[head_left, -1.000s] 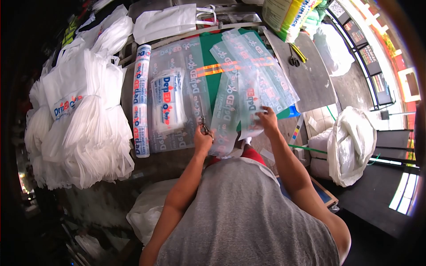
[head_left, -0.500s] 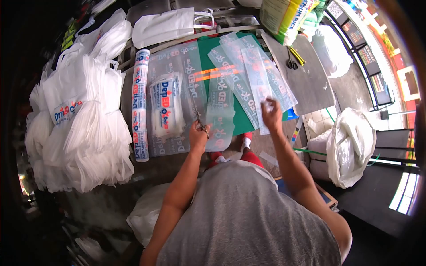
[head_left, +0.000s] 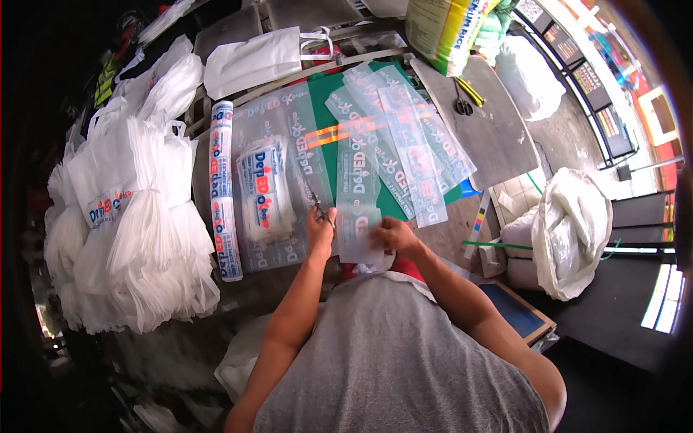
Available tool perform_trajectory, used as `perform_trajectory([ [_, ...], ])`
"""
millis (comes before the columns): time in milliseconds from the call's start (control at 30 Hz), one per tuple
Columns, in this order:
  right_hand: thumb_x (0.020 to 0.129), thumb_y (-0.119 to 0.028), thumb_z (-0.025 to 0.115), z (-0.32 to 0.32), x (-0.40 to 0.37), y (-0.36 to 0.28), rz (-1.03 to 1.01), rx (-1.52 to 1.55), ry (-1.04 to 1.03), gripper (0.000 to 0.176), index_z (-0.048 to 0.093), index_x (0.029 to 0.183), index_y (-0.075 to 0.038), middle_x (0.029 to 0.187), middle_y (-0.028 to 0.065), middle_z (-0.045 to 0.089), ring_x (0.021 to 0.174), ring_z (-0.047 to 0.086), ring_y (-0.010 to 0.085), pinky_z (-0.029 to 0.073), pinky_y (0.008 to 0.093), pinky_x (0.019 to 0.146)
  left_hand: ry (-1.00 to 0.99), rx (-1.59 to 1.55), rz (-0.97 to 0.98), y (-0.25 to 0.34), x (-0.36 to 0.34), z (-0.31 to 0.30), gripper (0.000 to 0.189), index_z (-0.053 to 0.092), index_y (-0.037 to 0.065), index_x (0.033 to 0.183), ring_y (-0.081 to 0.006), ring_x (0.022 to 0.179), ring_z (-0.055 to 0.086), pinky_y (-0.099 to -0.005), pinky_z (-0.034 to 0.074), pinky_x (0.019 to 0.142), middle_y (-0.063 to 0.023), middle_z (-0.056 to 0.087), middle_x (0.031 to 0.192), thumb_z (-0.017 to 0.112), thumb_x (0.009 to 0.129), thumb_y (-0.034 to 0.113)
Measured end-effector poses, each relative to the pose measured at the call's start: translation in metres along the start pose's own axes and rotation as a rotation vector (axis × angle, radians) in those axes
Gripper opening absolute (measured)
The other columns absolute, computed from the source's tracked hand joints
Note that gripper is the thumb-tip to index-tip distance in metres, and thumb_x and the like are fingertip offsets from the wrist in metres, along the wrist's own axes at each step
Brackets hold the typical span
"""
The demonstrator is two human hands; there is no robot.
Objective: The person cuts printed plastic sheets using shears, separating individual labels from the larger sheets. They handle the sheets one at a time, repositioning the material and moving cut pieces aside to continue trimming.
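Observation:
My left hand is closed around a pair of scissors, their blades pointing away from me over a printed clear plastic sheet. Beside it, my right hand is closed on the near end of a cut plastic strip; its fingertips are slightly blurred. The strip lies over a green cutting mat and hangs past its near edge. More cut strips overlap at a slant on the mat's right side. A stack of folded printed plastic rests on the sheet at left.
A printed roll lies along the sheet's left side, next to bundled white bags. One white bag lies at the back. Other black-handled scissors and a rice sack are at back right. A white sack stands at right.
My right hand has moved left and nearer to me, from the slanted strips to the near end of the strip beside my left hand. My left hand still holds the scissors.

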State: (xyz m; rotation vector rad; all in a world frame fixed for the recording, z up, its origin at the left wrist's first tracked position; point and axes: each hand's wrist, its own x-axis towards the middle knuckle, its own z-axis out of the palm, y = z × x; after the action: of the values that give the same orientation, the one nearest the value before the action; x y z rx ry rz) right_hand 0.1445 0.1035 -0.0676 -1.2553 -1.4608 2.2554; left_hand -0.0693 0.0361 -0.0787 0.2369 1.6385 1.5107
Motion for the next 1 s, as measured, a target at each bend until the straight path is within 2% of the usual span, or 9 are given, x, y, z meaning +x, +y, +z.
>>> perform_trajectory([
  [133, 0.085, -0.022, 0.068, -0.019, 0.030, -0.014, -0.070, 0.072, 0.205, 0.025, 0.065, 0.097, 0.000, 0.083, 0.0087, 0.070, 0.073, 0.066, 0.0140, 0.052, 0.0278, 0.062, -0.073, -0.104, -0.126, 0.022, -0.026, -0.023, 0.028, 0.057, 0.003, 0.116, -0.0135, 0.073, 0.065, -0.0290, 0.055, 0.063, -0.0050, 0.066, 0.090, 0.069, 0.092, 0.013],
  [200, 0.083, -0.019, 0.069, -0.023, 0.031, -0.010, -0.030, -0.145, 0.293, 0.026, 0.064, 0.098, 0.001, 0.084, 0.0091, 0.070, 0.073, 0.066, 0.0159, 0.053, 0.0295, 0.064, -0.190, 0.032, -0.204, 0.019, -0.037, -0.043, 0.033, 0.054, 0.005, 0.121, -0.0146, 0.070, 0.065, -0.0314, 0.056, 0.060, -0.0056, 0.066, 0.091, 0.069, 0.093, 0.016],
  [333, 0.081, -0.014, 0.066, -0.004, -0.004, 0.027, 0.073, -0.110, 0.368, 0.024, 0.064, 0.097, 0.004, 0.084, 0.0103, 0.067, 0.073, 0.066, 0.0187, 0.055, 0.0335, 0.066, -0.288, 0.076, -0.237, 0.017, -0.087, -0.074, 0.053, 0.037, 0.007, 0.143, -0.0172, 0.074, 0.066, -0.0322, 0.057, 0.065, -0.0089, 0.066, 0.094, 0.062, 0.098, 0.016],
  [467, 0.083, -0.015, 0.065, -0.003, 0.011, 0.039, 0.144, 0.024, 0.385, 0.028, 0.063, 0.102, 0.005, 0.088, 0.0117, 0.067, 0.074, 0.066, 0.0195, 0.055, 0.0330, 0.065, -0.368, -0.003, -0.287, 0.002, -0.124, -0.090, 0.057, 0.030, 0.009, 0.150, -0.0190, 0.080, 0.066, -0.0338, 0.057, 0.070, -0.0118, 0.066, 0.100, 0.057, 0.101, 0.020],
  [567, 0.085, -0.018, 0.064, -0.012, 0.033, 0.032, 0.049, -0.173, 0.487, 0.032, 0.061, 0.107, 0.005, 0.089, 0.0121, 0.067, 0.074, 0.067, 0.0206, 0.057, 0.0334, 0.065, -0.416, 0.001, -0.405, 0.000, -0.141, -0.089, 0.058, 0.026, 0.011, 0.152, -0.0208, 0.093, 0.066, -0.0363, 0.055, 0.080, -0.0139, 0.063, 0.110, 0.053, 0.103, 0.028],
  [667, 0.090, -0.024, 0.065, -0.003, 0.021, -0.004, -0.009, 0.069, 0.460, 0.040, 0.057, 0.115, 0.005, 0.099, 0.0139, 0.066, 0.082, 0.068, 0.0230, 0.059, 0.0349, 0.068, -0.455, 0.023, -0.436, 0.003, -0.146, -0.086, 0.057, 0.026, 0.011, 0.152, -0.0218, 0.094, 0.066, -0.0363, 0.055, 0.081, -0.0137, 0.064, 0.109, 0.051, 0.104, 0.030],
  [767, 0.095, -0.032, 0.066, 0.004, 0.002, 0.007, 0.112, 0.525, 0.347, 0.049, 0.050, 0.123, 0.004, 0.115, 0.0167, 0.060, 0.096, 0.066, 0.0277, 0.059, 0.0384, 0.073, -0.488, -0.042, -0.475, 0.007, -0.150, -0.089, 0.059, 0.027, 0.010, 0.152, -0.0208, 0.096, 0.065, -0.0358, 0.054, 0.084, -0.0128, 0.063, 0.107, 0.051, 0.104, 0.033],
  [900, 0.094, -0.025, 0.068, 0.028, -0.021, 0.031, 0.230, 0.746, 0.193, 0.042, 0.052, 0.119, 0.004, 0.110, 0.0170, 0.062, 0.094, 0.068, 0.0266, 0.059, 0.0366, 0.075, -0.520, -0.067, -0.480, 0.009, -0.158, -0.090, 0.058, 0.027, 0.007, 0.153, -0.0186, 0.099, 0.063, -0.0322, 0.051, 0.087, -0.0106, 0.063, 0.103, 0.050, 0.104, 0.030],
  [1000, 0.094, -0.022, 0.068, 0.039, -0.011, 0.027, 0.188, 0.820, 0.132, 0.035, 0.055, 0.116, 0.002, 0.102, 0.0150, 0.066, 0.089, 0.069, 0.0251, 0.059, 0.0350, 0.074, -0.637, 0.205, -0.383, 0.018, -0.164, -0.087, 0.058, 0.023, 0.004, 0.155, -0.0166, 0.103, 0.061, -0.0292, 0.049, 0.090, -0.0111, 0.061, 0.112, 0.046, 0.105, 0.024],
])
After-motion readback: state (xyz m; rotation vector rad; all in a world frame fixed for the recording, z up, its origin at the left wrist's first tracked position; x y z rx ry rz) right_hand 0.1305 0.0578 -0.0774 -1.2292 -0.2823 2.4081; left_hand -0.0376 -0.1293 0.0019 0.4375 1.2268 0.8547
